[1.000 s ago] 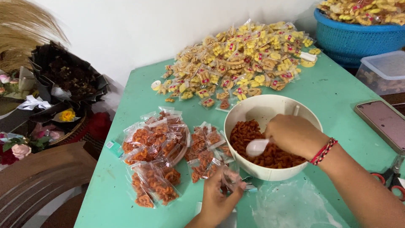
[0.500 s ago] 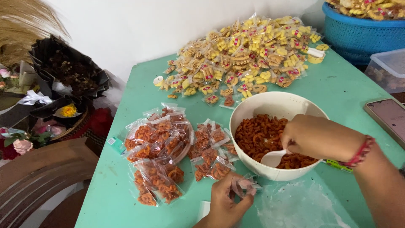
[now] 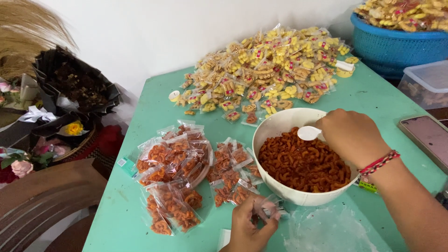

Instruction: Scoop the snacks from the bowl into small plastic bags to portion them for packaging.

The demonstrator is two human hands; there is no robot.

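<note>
Both hands are occupied: your right hand (image 3: 352, 135) grips the white spoon (image 3: 309, 133) over the bowl (image 3: 280, 128), left hand (image 3: 249, 224) fingers pinch a small clear bag (image 3: 270, 205), so a tilted spoon could spill snacks onto the counter (image 3: 154, 107).

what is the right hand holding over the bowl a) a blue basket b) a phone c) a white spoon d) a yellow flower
c: the right hand grips a white spoon above the reddish snacks in the bowl, while the left hand holds a small clear bag.
</note>
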